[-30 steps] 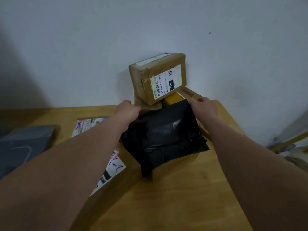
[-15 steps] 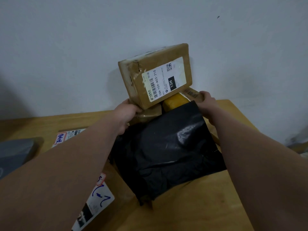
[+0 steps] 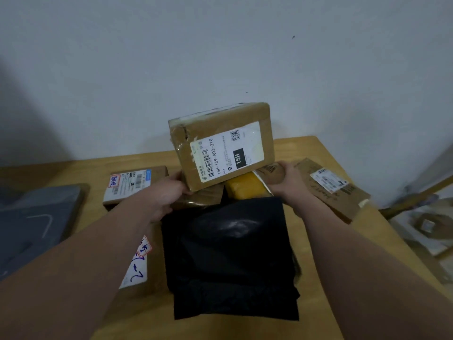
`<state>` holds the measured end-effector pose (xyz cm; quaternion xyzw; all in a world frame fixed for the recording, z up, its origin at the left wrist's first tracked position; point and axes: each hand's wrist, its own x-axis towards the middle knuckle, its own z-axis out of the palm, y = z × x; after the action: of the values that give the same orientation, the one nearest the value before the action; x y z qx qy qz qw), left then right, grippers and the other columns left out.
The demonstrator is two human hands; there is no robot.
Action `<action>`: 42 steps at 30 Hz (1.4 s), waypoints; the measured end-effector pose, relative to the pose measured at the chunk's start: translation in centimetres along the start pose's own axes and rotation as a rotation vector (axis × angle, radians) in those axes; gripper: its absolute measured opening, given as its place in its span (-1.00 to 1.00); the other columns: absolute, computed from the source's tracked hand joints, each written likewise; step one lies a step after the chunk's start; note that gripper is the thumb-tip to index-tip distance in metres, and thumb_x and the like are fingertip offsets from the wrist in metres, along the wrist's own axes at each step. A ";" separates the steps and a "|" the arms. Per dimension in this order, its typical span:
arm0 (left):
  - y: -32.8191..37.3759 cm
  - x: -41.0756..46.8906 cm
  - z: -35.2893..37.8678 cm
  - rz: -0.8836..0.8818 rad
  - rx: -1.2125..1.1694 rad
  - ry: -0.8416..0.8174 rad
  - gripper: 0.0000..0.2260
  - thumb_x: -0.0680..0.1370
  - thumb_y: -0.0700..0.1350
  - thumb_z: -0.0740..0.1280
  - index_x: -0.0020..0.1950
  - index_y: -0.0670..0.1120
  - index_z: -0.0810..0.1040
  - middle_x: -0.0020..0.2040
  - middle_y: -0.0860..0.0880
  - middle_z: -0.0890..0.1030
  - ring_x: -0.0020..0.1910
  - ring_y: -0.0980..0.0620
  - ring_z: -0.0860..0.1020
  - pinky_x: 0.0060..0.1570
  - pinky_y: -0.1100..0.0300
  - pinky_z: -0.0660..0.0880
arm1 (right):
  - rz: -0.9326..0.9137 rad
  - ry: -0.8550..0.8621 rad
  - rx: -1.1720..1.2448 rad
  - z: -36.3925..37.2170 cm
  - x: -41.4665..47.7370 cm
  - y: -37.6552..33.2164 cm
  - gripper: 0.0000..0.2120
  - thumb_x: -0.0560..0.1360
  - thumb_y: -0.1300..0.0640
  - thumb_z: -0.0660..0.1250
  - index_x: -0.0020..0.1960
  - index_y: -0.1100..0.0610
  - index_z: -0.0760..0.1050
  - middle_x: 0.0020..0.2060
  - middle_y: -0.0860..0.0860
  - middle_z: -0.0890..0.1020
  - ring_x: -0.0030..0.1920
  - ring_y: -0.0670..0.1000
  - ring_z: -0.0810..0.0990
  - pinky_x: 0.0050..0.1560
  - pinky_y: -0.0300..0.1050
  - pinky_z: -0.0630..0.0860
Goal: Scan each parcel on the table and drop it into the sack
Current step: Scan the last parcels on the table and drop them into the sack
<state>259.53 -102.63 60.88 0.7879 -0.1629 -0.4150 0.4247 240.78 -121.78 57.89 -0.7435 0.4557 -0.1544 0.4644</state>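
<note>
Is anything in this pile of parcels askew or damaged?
Yes. The top box sits tilted, left end lower, on the pile that the left hand and right hand grip. Its upper left corner looks dented, with wrinkled tape.

Between the left hand [image 3: 169, 196] and the right hand [image 3: 285, 184] a labelled cardboard box [image 3: 223, 148] sits tilted on a brown packet [image 3: 270, 171] that both hands grip at its ends. A yellow parcel [image 3: 245, 187] shows just under the box, and a black bag [image 3: 230, 256] lies between the forearms. Left of the left hand sit a small box [image 3: 134, 184] and a grey bag [image 3: 34, 222]; right of the right hand a flat envelope [image 3: 335, 192] rests on the wooden table [image 3: 306, 148].
</note>
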 end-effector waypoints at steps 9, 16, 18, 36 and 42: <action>-3.6 -8.1 -0.9 -0.101 0.091 -0.123 -0.49 0.47 -0.29 0.36 0.33 0.14 0.45 0.18 0.00 0.62 0.22 -0.08 0.52 0.34 -0.14 0.34 | 0.040 -0.113 -0.024 -0.2 -10.1 1.5 0.05 -0.04 -0.12 0.59 0.39 -0.03 0.27 0.26 0.06 0.43 0.25 0.08 0.47 0.19 0.09 0.53; -2.5 -13.2 -3.7 -0.046 -0.009 0.132 -0.81 0.60 -0.31 0.20 -0.06 -0.13 0.57 -0.12 -0.11 0.63 -0.14 -0.06 0.56 -0.06 0.02 0.51 | 0.273 -0.219 -0.023 -4.0 -12.3 2.6 -0.43 0.42 -0.28 0.36 0.27 0.08 0.47 0.14 0.02 0.54 0.12 0.05 0.51 0.18 0.09 0.49; -0.4 -13.6 -3.7 0.077 -0.203 0.376 -0.84 0.58 -0.24 0.22 -0.10 -0.10 0.57 -0.25 -0.01 0.62 -0.30 0.07 0.54 -0.26 0.17 0.46 | 0.233 -0.068 -0.085 -4.1 -11.5 3.3 -0.45 0.47 -0.22 0.35 0.27 0.15 0.52 0.17 0.08 0.58 0.14 0.10 0.54 0.21 0.13 0.50; 6.8 -15.1 1.4 0.348 0.640 -0.004 -0.15 0.15 0.41 0.42 0.42 0.27 0.34 0.31 0.05 0.47 0.17 -0.01 0.49 0.14 0.07 0.39 | 0.155 0.056 -0.835 -4.1 -5.7 6.9 -0.48 0.49 -0.18 0.25 0.33 0.10 0.39 0.17 0.09 0.55 0.21 0.14 0.50 0.21 0.05 0.39; 6.5 -15.1 0.9 0.362 0.664 0.002 -0.13 0.11 0.41 0.34 0.42 0.29 0.32 0.36 0.02 0.42 0.21 -0.01 0.44 0.11 0.08 0.35 | -0.005 0.255 -0.789 -4.5 -6.9 4.5 -0.70 0.57 -0.04 0.19 -0.02 0.17 0.56 -0.17 0.08 0.57 -0.16 0.14 0.52 -0.18 -0.10 0.43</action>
<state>250.32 -97.75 73.57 0.8416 -0.4248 -0.2568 0.2130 231.72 -119.30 57.79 -0.8405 0.5320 -0.0598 0.0831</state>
